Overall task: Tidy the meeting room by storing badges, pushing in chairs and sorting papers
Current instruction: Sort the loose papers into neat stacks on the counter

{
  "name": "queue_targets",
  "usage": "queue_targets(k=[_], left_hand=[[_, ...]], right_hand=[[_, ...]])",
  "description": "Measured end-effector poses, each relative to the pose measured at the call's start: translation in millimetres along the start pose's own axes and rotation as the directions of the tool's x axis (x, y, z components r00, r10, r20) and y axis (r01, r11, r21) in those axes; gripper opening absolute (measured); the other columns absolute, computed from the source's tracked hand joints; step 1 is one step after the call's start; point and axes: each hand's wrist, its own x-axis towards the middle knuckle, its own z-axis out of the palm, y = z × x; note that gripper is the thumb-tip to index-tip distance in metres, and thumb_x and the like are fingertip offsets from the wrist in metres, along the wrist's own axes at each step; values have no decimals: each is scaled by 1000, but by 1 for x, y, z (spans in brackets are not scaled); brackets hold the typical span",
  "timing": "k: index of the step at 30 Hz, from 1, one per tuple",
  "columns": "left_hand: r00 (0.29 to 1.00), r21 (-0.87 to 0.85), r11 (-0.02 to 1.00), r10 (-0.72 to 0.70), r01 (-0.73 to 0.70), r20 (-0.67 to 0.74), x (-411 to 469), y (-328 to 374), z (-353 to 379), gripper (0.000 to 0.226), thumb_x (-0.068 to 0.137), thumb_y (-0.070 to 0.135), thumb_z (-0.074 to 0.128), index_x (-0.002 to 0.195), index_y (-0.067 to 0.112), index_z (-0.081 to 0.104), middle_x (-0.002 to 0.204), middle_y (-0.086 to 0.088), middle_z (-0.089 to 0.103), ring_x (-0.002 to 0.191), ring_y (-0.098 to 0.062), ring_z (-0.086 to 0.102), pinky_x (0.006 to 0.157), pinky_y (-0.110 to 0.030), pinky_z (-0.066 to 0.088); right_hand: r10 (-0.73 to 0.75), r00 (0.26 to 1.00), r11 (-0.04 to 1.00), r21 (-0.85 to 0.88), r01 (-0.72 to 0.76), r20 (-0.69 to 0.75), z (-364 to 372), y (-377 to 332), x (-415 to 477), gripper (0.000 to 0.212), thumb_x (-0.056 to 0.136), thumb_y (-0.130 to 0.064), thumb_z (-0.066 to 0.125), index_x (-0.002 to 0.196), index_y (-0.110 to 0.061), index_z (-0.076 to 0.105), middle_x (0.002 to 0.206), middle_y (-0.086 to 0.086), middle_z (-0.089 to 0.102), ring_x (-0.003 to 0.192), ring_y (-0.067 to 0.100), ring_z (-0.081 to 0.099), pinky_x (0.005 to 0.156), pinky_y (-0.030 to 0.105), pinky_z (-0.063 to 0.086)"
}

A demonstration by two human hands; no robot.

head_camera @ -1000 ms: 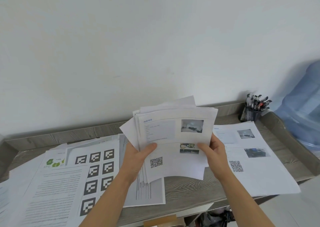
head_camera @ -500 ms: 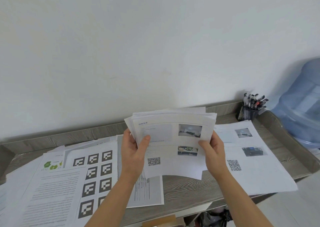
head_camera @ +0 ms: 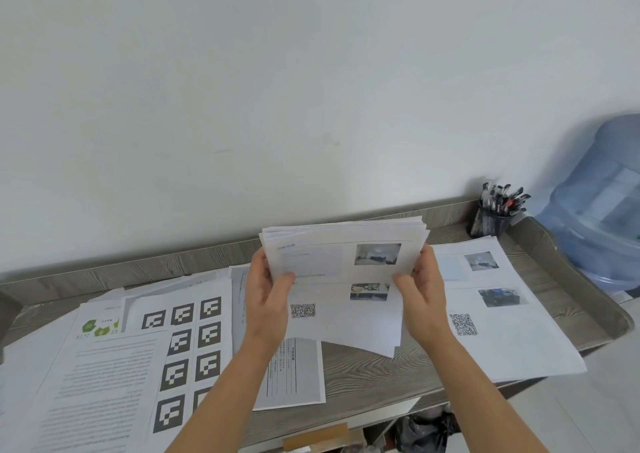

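While your left hand (head_camera: 266, 300) and right hand (head_camera: 420, 296), fingers (head_camera: 284, 280) curled, grip the paper stack (head_camera: 346, 269) mid-sort, I'd square it, then add the sheet (head_camera: 502, 341) at three o'clock.

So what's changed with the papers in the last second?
The stack, fanned and uneven a second ago, is now squared, its top edges nearly flush. The left hand slid up its left edge; the right hand kept its grip on the right edge. Nothing was let go. The loose sheets on the table and the pen cup stayed put.
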Motion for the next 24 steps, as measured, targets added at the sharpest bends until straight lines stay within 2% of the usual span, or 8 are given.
queue_targets(k=[5,8,10,11,13,16,20,24], left_hand=[[988,105,984,-138,145,-77,-12,-28,-7,23,93,-6,52,108,9,62,90,14,68,87,-2,61,80,-26,48],[977,200,956,-202,213,-75,-17,-40,-4,18,95,3,51,110,7,59,94,11,65,85,0,59,78,-18,45],[972,212,949,-225,235,-71,-16,-42,3,15,100,2,47,111,0,58,93,-1,63,76,4,60,68,-9,46],[970,219,945,-232,241,-69,-13,-39,7,17,102,2,44,112,1,58,93,-3,63,74,4,59,65,-7,46],[973,224,947,-216,229,-79,-5,-31,17,13,103,8,43,109,10,55,92,1,60,77,-4,55,65,-10,44],[967,212,944,-237,251,-92,8,-20,37,9,100,12,48,108,17,51,95,6,60,82,-8,56,69,-22,44],[961,247,931,-277,270,-7,16,-20,78,14,98,11,52,110,19,53,102,5,64,88,-8,61,73,-23,46],[928,310,894,-363,322,84,11,-37,134,15,95,7,57,104,18,56,101,-3,69,86,-11,63,73,-23,50]], right_hand=[[89,992,993,-67,-95,-95,0,13,-8,15,87,-12,47,92,-12,61,83,-10,62,78,5,54,76,20,46],[243,966,965,-78,-250,-91,4,27,-17,33,92,-30,63,71,-6,55,68,-8,59,65,6,51,73,25,42],[241,966,964,-89,-249,-100,9,25,-20,20,100,-11,51,84,-16,62,75,-20,67,72,-7,58,75,13,44],[240,963,964,-89,-251,-119,10,23,-18,18,100,-9,49,89,-18,60,78,-19,65,72,-7,56,76,15,45],[250,955,959,-94,-267,-160,6,18,-10,12,99,-12,46,95,-18,55,81,-8,57,70,3,50,69,21,45],[239,947,946,-171,-277,-214,-13,10,10,11,101,-13,47,98,-20,54,80,-5,56,66,3,50,57,16,41],[248,930,903,-284,-323,-270,-59,2,30,11,100,-18,49,102,-23,58,86,-8,63,76,9,57,65,25,45],[290,913,764,-505,-402,-288,-131,5,43,19,99,-23,46,111,-26,59,100,-5,66,95,20,61,83,37,48]])
